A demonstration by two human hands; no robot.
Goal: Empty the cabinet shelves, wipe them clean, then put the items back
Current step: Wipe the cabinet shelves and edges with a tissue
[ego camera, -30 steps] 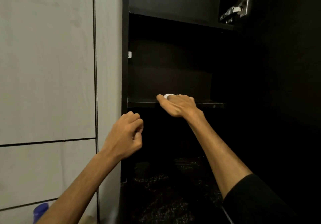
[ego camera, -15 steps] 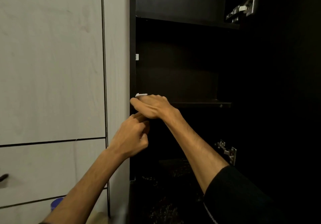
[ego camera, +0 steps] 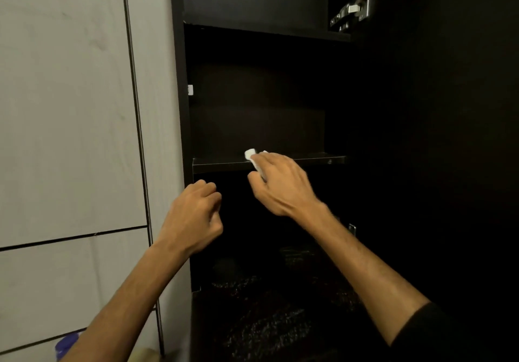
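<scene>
- The middle shelf [ego camera: 224,165] of the dark open cabinet [ego camera: 179,125] serves as the landmark; its front edge runs level across the opening.
- The right hand [ego camera: 283,184] is at the front edge of that shelf, right of its midpoint, with the knuckles facing the camera and the fingers curled round a white cloth [ego camera: 254,159].
- The white cloth is a small wad; part of it shows above the shelf's front edge and part hangs over that edge under the fingers. It touches the shelf.
- The left hand [ego camera: 193,215] is below the shelf and toward its left end, in front of the dark space underneath. Its fingers are curled into a loose fist, and nothing shows inside it.
- The left hand and the shelf are apart; the two hands are near each other but not touching.
- An upper shelf [ego camera: 266,31] lies well above the landmark shelf, and nothing shows on either of them.
- A metal hinge [ego camera: 352,7] sits above and to the right of the middle shelf, at the upper shelf's right end.
- A small white peg [ego camera: 190,89] is on the cabinet's left wall, above the shelf's left end.
- Pale wood-grain panels [ego camera: 70,103] stand left of the shelf, beyond the cabinet's side.
- A blue cap [ego camera: 66,344] shows far below and left of the shelf, at the bottom edge of the view.
- Below the shelf, the cabinet floor holds something dark and glinting that is too dim to identify.
</scene>
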